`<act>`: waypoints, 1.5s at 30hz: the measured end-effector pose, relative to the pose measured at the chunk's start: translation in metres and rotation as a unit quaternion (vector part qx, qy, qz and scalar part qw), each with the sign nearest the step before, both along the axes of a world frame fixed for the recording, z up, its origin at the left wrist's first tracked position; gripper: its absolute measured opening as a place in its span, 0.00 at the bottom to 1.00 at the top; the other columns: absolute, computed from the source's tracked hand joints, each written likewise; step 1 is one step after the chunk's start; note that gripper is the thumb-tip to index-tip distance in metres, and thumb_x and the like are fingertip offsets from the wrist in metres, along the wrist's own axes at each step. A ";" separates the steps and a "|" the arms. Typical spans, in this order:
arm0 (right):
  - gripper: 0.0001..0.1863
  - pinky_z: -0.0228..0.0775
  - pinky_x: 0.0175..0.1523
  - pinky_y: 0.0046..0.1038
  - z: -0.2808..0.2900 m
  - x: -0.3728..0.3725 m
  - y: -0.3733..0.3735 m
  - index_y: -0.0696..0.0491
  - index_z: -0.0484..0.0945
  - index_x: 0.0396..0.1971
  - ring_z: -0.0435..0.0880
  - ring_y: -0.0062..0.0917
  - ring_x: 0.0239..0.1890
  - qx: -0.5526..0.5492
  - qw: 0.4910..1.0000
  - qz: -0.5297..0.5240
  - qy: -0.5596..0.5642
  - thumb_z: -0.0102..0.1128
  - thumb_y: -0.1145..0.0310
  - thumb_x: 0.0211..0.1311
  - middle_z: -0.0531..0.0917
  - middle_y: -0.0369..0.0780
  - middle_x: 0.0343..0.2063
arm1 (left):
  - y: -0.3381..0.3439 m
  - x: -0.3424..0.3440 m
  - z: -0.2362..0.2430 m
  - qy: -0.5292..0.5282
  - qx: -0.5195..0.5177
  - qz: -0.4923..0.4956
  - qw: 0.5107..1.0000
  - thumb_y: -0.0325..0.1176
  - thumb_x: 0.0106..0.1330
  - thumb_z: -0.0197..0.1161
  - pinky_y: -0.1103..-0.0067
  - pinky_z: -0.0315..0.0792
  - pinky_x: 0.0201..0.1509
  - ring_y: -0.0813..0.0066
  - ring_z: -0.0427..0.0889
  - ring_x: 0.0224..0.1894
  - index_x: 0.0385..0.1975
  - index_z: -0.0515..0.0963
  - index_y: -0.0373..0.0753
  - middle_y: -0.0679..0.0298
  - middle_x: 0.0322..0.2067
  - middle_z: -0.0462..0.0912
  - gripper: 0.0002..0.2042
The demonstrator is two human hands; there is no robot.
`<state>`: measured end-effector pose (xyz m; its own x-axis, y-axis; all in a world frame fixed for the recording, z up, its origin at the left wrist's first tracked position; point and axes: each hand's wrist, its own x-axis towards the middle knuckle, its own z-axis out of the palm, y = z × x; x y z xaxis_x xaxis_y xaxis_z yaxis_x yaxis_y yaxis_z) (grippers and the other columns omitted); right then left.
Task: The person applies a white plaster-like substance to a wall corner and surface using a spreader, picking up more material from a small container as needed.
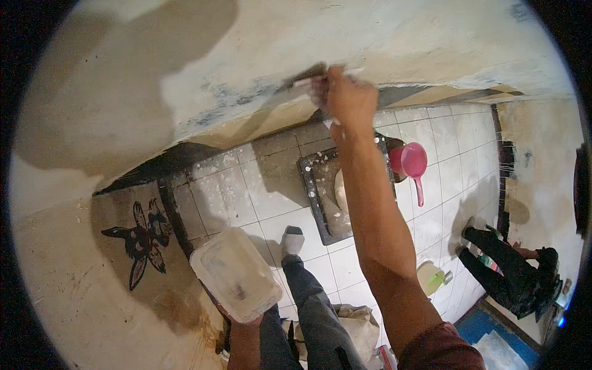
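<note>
My right arm reaches up to the wall (394, 43). Its hand (350, 98) is closed around a flat scraper (303, 81), which is mostly hidden by the fingers and lies at the wall's surface. Grey-blue rough patches and whitish smears mark the plaster beside it. Low at the left, my left hand (242, 325) grips a whitish plastic tub (237, 274) from its near end. The tub is tilted so its inside shows, with pale smears and a darker spot at the bottom.
On the white tiled floor stands a dark-rimmed square tray (317, 213) with pale residue. Right of it are a pink dipper (412, 159) and a yellowish-green container (430, 277). A person in dark clothes (515, 271) sits at the far right. A beige cloth bag (354, 327) lies by my legs.
</note>
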<state>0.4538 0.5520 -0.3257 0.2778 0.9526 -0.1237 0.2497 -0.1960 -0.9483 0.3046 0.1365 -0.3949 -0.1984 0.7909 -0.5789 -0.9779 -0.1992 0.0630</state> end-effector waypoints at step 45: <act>0.07 0.74 0.38 0.24 -0.061 -0.207 -0.242 0.58 0.77 0.37 0.81 0.23 0.33 -0.027 0.948 0.079 0.308 0.53 0.77 0.59 0.81 0.39 0.31 | -0.159 -0.153 -0.002 -0.062 -0.051 0.090 0.993 0.51 0.59 0.60 0.60 0.61 0.61 0.60 0.65 0.60 0.60 0.62 0.44 0.61 0.58 0.67 0.31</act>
<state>0.2473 0.3104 -0.3870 -0.0096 0.9638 -0.2666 -0.3184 -0.2557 -0.9128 0.1515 -0.0225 -0.3968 -0.2541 0.6853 -0.6825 -0.9285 -0.3705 -0.0263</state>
